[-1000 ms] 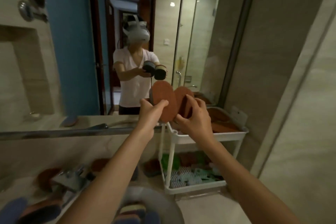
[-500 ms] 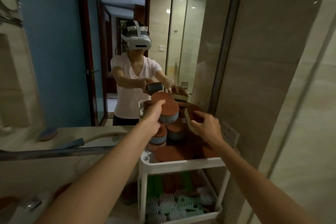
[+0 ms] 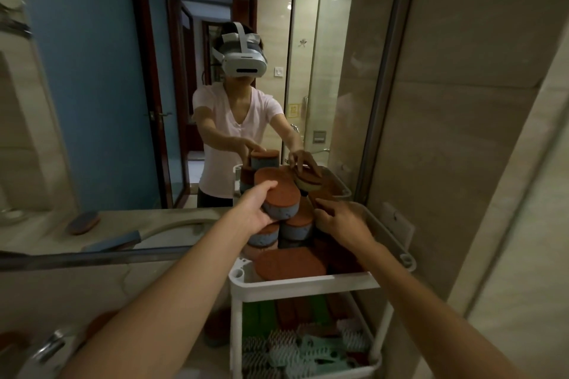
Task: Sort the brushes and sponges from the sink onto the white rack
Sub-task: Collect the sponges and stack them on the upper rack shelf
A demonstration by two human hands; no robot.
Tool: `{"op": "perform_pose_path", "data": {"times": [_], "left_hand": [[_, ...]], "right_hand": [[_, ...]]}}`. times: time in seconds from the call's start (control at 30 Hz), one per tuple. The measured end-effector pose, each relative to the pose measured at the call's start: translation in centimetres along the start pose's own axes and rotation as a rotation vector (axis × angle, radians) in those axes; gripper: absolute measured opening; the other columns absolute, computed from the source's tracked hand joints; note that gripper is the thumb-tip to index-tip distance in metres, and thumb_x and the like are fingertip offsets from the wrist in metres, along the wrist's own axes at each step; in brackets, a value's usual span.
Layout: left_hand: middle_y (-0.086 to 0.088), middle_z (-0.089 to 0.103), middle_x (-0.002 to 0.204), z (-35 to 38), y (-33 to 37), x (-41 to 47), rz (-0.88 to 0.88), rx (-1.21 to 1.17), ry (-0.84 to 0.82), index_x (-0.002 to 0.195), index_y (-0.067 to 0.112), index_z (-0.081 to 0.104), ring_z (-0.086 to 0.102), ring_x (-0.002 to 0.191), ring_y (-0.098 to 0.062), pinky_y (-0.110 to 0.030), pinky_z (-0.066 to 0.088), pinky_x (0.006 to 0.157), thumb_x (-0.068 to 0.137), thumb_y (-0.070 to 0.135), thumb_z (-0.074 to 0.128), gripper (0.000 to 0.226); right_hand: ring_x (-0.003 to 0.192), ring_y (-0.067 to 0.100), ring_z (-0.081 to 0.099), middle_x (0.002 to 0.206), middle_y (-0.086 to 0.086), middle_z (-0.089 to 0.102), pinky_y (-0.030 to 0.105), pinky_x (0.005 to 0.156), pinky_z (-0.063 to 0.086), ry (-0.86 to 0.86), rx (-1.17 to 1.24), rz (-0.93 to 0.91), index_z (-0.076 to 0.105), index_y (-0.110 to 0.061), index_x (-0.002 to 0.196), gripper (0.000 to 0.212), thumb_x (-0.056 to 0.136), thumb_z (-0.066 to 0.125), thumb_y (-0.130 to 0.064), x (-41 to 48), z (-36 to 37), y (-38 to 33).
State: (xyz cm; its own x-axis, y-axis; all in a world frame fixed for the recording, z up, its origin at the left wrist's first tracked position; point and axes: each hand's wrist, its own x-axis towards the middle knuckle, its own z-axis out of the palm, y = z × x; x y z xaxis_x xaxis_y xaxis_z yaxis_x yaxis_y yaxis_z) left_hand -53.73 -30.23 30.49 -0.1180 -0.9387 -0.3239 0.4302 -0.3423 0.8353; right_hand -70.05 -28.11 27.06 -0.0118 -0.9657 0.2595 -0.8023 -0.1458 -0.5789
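Observation:
The white rack (image 3: 308,282) stands against the mirror at centre right. Its top tray holds a pile of oval sponges (image 3: 296,224) with red-brown tops and blue-grey bodies, and one lies flat at the front (image 3: 289,263). My left hand (image 3: 257,209) grips another such sponge (image 3: 278,194) above the pile. My right hand (image 3: 341,221) is palm-down just right of the pile, over the tray. The sponge it holds is mostly hidden under it, but the mirror shows its reflection (image 3: 308,182) with fingers curled over it.
The rack's lower tier holds green and brown sponges (image 3: 292,308) and teal and white brushes (image 3: 308,348). A tap (image 3: 49,344) and blurred brown sponges (image 3: 98,323) are at the lower left. A tiled wall (image 3: 462,163) closes the right side. The mirror reflects the person.
Both hands have come down from in front of the mirror to the rack's top tray. The left sponge is over the pile and the right hand has dropped beside it.

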Motion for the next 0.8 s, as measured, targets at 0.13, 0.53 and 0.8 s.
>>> {"op": "perform_pose_path", "data": {"times": [0.13, 0.53, 0.8], "left_hand": [[-0.017, 0.051, 0.138, 0.0, 0.0, 0.1, -0.003, -0.008, -0.004, 0.135, 0.008, 0.045, 0.05, 0.127, -0.032, -0.043, 0.043, 0.098, 0.095, 0.018, 0.051, 0.042], [-0.011, 0.061, 0.116, 1.8, 0.6, -0.6, 0.089, 0.126, -0.002, 0.124, 0.009, 0.053, 0.06, 0.099, -0.024, -0.033, 0.045, 0.084, 0.091, 0.023, 0.052, 0.036], [-0.013, 0.062, 0.115, 5.6, -0.4, -1.6, 0.034, 0.258, -0.162, 0.125, 0.008, 0.054, 0.057, 0.116, -0.027, -0.036, 0.046, 0.095, 0.091, 0.015, 0.056, 0.034]], "right_hand": [[0.11, 0.027, 0.057, 0.126, 0.01, 0.059, 0.038, 0.094, 0.046, -0.083, -0.18, -0.02, 0.058, -0.02, 0.122, 0.032, 0.098, 0.039, -0.029, 0.7, 0.4, 0.1], [0.103, 0.015, 0.055, 0.108, -0.003, 0.057, 0.031, 0.089, 0.044, 0.073, 0.11, -0.068, 0.055, -0.016, 0.116, 0.029, 0.089, 0.045, -0.013, -0.6, -1.1, -1.2], [0.097, 0.012, 0.055, 0.107, -0.005, 0.052, 0.014, 0.072, 0.043, 0.153, 0.184, -0.155, 0.047, -0.016, 0.116, 0.04, 0.083, 0.067, -0.027, -2.2, -3.0, -1.0]]}}
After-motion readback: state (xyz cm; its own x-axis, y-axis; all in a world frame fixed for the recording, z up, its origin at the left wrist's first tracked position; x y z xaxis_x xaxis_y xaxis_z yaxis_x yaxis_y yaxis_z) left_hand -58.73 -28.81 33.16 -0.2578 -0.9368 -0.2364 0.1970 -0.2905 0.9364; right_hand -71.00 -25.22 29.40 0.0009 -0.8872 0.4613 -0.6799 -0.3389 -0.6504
